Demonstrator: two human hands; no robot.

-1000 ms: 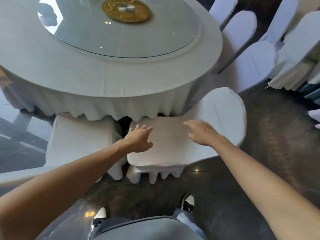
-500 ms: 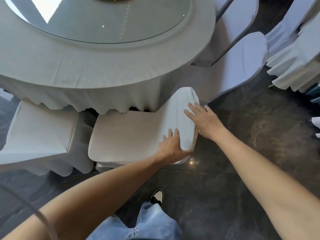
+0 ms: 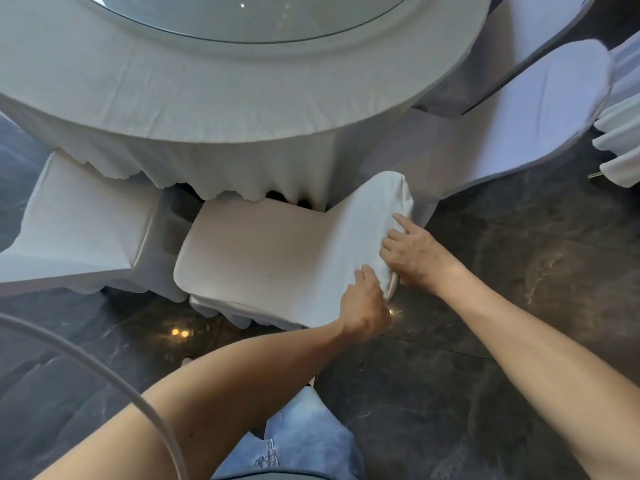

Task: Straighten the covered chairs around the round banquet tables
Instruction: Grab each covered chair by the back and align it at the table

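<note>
A white covered chair (image 3: pixel 263 258) stands at the near edge of the round banquet table (image 3: pixel 242 95), its seat part under the hanging cloth and its backrest to the right. My left hand (image 3: pixel 363 303) grips the near corner of the backrest's top, fingers curled over the front and thumb behind. My right hand (image 3: pixel 412 254) holds the same top edge a little further along, its fingers curled on the cover and the index finger stretched along the rim.
A second covered chair (image 3: pixel 79 223) sits close on the left, a third covered chair (image 3: pixel 519 112) on the right with more white covers behind it. Dark glossy stone floor (image 3: pixel 519 271) lies around me. A glass turntable (image 3: pixel 249 15) tops the table.
Both hands went from the seat to the backrest's top edge and have closed on it. The view has shifted right and closer to the chair.
</note>
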